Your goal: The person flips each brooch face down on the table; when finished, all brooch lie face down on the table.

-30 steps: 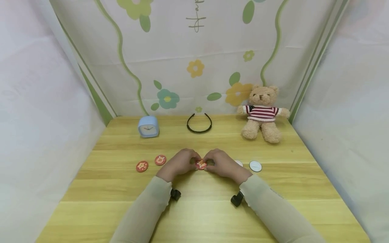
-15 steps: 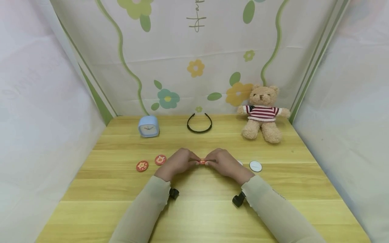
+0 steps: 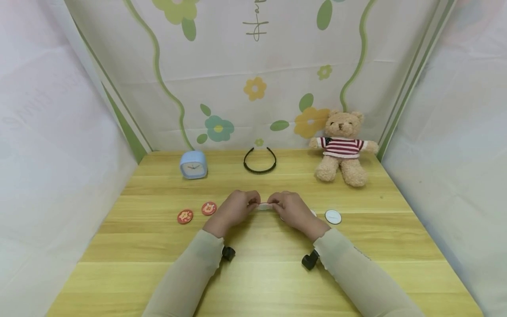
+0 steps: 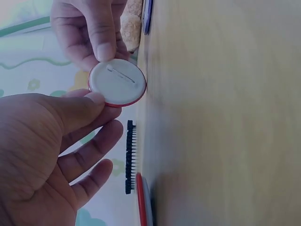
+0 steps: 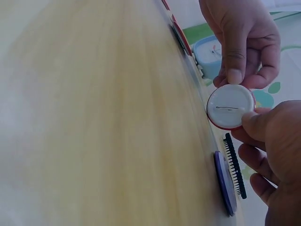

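Both hands pinch one round pin badge [image 3: 264, 206] between them, above the middle of the table. My left hand [image 3: 237, 207] grips its left edge and my right hand [image 3: 291, 208] its right edge, each with thumb and fingers. In the left wrist view, the badge's white back [image 4: 117, 84] with its metal pin faces the camera, rimmed in red. The right wrist view shows the same pinned back [image 5: 230, 107]. Two red badges [image 3: 185, 216] lie face up left of the hands. To the right lies a white-backed badge [image 3: 333, 216]; another is mostly hidden by my right hand.
A blue clock [image 3: 193, 165] stands at the back left, and a black headband [image 3: 259, 169] lies at the back centre. At the back right, a teddy bear [image 3: 341, 147] in a striped shirt sits against the patterned cloth wall [image 3: 222, 83].
The badge in the hands has tipped over: its red face showed a second ago, then mostly its edge, and now its white back shows. The other things have stayed in place.
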The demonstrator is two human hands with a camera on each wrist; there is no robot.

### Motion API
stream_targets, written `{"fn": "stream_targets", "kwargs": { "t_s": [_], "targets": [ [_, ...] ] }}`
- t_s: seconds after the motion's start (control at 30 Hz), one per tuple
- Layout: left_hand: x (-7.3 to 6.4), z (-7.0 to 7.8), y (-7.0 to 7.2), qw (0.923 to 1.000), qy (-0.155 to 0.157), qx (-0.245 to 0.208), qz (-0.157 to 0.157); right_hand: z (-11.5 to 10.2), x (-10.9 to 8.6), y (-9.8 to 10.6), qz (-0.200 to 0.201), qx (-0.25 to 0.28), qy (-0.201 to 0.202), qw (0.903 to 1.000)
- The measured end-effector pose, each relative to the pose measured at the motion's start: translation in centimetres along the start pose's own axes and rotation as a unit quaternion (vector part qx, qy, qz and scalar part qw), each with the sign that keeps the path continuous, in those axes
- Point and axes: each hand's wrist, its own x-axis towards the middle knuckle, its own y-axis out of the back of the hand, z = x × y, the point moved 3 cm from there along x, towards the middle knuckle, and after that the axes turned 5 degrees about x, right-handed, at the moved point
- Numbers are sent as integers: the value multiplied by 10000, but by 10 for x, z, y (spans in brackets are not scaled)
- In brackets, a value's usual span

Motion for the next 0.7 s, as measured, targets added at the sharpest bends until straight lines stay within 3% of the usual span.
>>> {"fn": "stream_targets", "kwargs": {
  "t_s": [0.17,0.7],
  "targets": [
    [0,1,-2,9999,-44,-122,-31,0,0,-1,80,97,-62,9999],
    [2,-2,-8,9984,266,-286,-398,2,-1,-3,-341,262,-244,9988]
  ]
}}
